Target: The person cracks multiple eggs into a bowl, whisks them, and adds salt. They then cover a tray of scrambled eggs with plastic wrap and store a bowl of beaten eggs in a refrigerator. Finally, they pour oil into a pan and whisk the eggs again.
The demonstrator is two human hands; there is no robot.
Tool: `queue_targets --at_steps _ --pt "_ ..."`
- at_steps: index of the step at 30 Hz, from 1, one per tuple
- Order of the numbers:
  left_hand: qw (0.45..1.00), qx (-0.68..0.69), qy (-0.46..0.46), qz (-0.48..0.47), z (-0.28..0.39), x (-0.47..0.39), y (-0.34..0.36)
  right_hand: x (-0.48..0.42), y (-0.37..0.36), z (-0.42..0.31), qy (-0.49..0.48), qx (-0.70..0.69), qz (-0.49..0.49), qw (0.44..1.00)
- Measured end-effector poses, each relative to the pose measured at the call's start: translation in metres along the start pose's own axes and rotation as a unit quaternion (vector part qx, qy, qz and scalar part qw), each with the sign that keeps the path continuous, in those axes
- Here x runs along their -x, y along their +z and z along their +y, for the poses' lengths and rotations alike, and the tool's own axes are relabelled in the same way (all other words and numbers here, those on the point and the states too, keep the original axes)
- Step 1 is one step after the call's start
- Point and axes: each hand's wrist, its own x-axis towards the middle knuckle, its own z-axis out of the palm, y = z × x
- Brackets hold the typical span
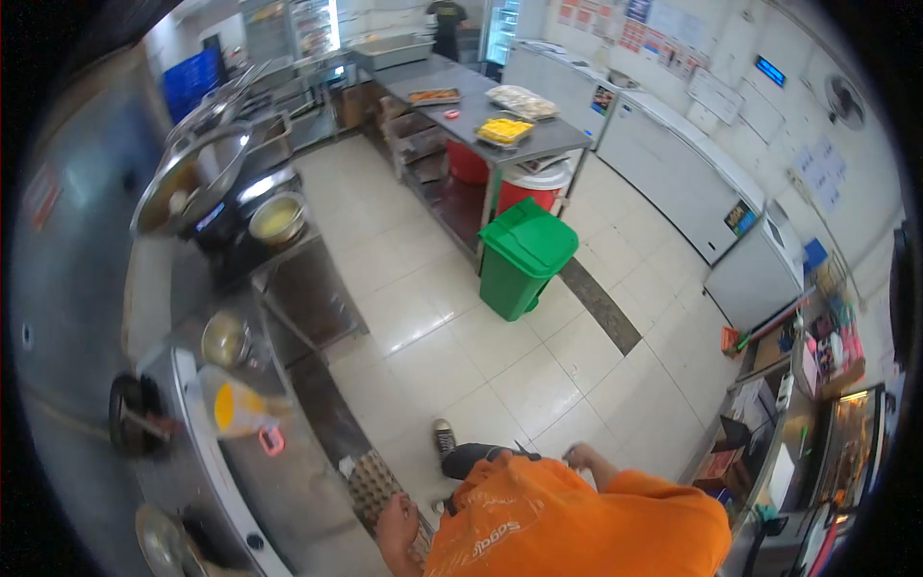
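My left hand hangs low beside my orange shirt, fingers curled. In the picture it overlaps a stack of cardboard egg trays below the left counter; contact cannot be told. My right hand is over the tiled floor on the other side, partly curled and small in view. Whether either hand holds something is unclear. On the steel counter to my left stand a clear plastic jug with yellow contents, a red-rimmed device and a metal bowl.
A green lidded bin stands by a steel table bearing a tray of yellow food and a bagged pale food. White chest freezers line the right wall. Another person stands far back. A large pot is left.
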Motion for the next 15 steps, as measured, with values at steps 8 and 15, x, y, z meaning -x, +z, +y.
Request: queue_targets --at_steps 8,15 --pt "0.973 0.075 0.151 -0.155 0.198 -0.170 0.031 -0.032 0.003 0.039 0.151 -0.171 -0.057 0.972" --pt "0.886 0.340 0.133 -0.286 0.392 -0.397 0.141 -0.048 -0.185 -0.016 -0.024 -0.373 0.259 0.891"
